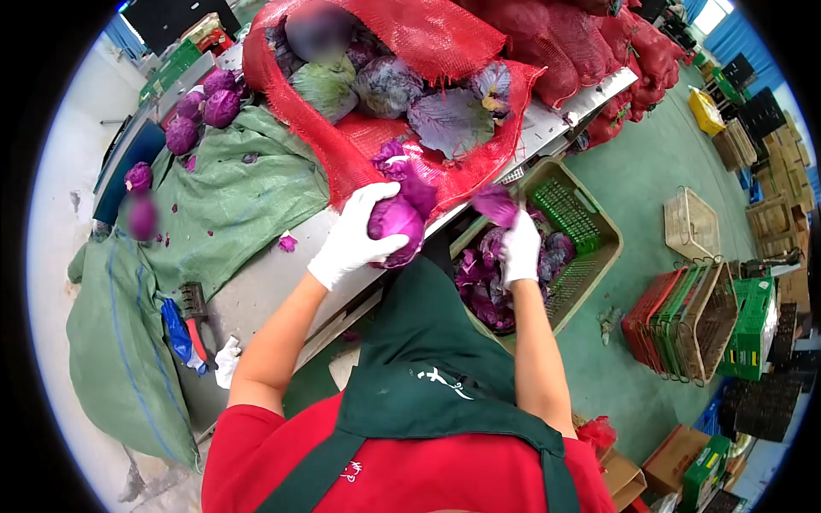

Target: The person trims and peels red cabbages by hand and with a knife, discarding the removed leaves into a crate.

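Observation:
My left hand [352, 238], in a white glove, is wrapped round a purple cabbage [396, 222] at the table's front edge. The gloved right hand [521, 250] is over a green crate [604, 254] and grips a loose purple leaf [495, 204]; its fingertips are partly blurred. Purple leaves and pieces [484, 295] lie in that crate. Just beyond the held cabbage, a red mesh bag [342, 162] lies open with several cabbages [387, 86] inside, some with green or greyish outer leaves.
Green sacking [218, 192] covers the table's left part, with trimmed cabbages [221, 108] on it. A tool with red handles [196, 335] and a blue-handled item [177, 332] lie nearby. Full red mesh bags [547, 51] stand at the back. Stacked crates [684, 321] are on the floor, right.

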A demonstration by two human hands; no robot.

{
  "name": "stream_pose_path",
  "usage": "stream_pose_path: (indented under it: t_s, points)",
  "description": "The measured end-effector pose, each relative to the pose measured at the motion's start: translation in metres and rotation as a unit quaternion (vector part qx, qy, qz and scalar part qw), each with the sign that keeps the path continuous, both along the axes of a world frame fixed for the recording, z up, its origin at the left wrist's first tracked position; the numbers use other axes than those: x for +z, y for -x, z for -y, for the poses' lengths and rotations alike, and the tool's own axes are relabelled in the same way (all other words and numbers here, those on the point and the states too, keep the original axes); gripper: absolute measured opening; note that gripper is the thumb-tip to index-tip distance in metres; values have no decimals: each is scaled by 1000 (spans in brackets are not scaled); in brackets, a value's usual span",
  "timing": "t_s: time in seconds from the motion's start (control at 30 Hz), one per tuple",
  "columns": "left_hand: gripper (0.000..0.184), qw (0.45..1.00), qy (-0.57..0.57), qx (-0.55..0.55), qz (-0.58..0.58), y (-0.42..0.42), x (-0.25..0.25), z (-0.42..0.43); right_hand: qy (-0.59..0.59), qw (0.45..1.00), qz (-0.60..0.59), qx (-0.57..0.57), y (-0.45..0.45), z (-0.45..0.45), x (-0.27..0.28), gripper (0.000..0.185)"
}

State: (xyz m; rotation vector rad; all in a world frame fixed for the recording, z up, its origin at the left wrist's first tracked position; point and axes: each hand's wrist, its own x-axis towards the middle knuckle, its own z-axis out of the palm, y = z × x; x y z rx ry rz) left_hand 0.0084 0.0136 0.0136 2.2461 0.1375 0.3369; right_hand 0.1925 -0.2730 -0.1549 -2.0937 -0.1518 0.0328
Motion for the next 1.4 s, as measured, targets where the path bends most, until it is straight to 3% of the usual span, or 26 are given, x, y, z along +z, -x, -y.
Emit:
stream_pose_path:
  t_s: [0.03,0.07,0.13,0.17,0.23,0.27,0.37,0.43,0.53,0.57,0.63,0.7,0.77,0.8,0.83,0.87,0.9,0.97,1.03,1.1,1.3,1.4]
  points:
    - [82,998,-37,-45,8,5,-1,-11,17,1000,-19,-14,-1,19,-5,41]
    - [79,996,81,-13,-18,12,-2,-18,34,998,-38,-27,-3,38,-9,43]
    - [81,977,190,53,-77,23,6,-20,186,977,-98,-46,42,37,93,62]
    - [82,960,247,86,-102,25,13,-12,147,986,-46,-65,50,30,96,77]
    - [85,988,106,100,-48,25,4,2,14,997,-58,40,69,-21,132,91]
    - [87,997,10,73,-22,21,6,8,-133,975,-54,168,77,-48,158,98]
    - [92,986,-148,71,2,16,15,34,11,965,-12,261,107,-96,201,88]
    - [98,980,-192,52,17,17,10,39,75,961,29,264,98,-117,185,74]
    - [99,984,-168,50,14,26,10,33,-25,957,63,283,83,-119,167,42]
    - [100,986,-164,23,7,30,15,30,32,975,60,212,74,-116,155,37]
    - [101,987,-160,1,6,36,13,20,1,978,-55,200,54,-95,127,34]
    - [97,999,2,19,48,43,-10,0,35,981,-47,183,48,-70,83,33]
    - [87,965,224,120,63,41,-31,-11,147,982,22,119,56,-47,75,32]
    - [85,954,252,150,64,39,-21,-6,152,982,-2,112,58,-35,79,32]
    - [84,941,281,179,66,35,-12,0,173,980,56,82,62,-31,85,43]
    - [82,947,245,188,92,30,-20,2,164,982,76,58,66,-29,90,50]
    - [81,931,292,211,57,25,-13,13,157,983,94,32,78,-36,124,59]
    - [82,952,225,204,43,13,-15,26,48,972,179,143,79,-54,145,68]
    - [83,966,164,194,48,4,-16,35,-13,957,171,233,86,-76,161,67]
    - [76,979,76,181,48,3,-12,40,56,958,44,279,84,-90,167,68]
    - [74,972,114,202,33,2,-10,40,111,935,175,289,84,-101,162,46]
    - [76,978,66,194,42,-2,-12,40,141,941,228,204,72,-110,151,31]
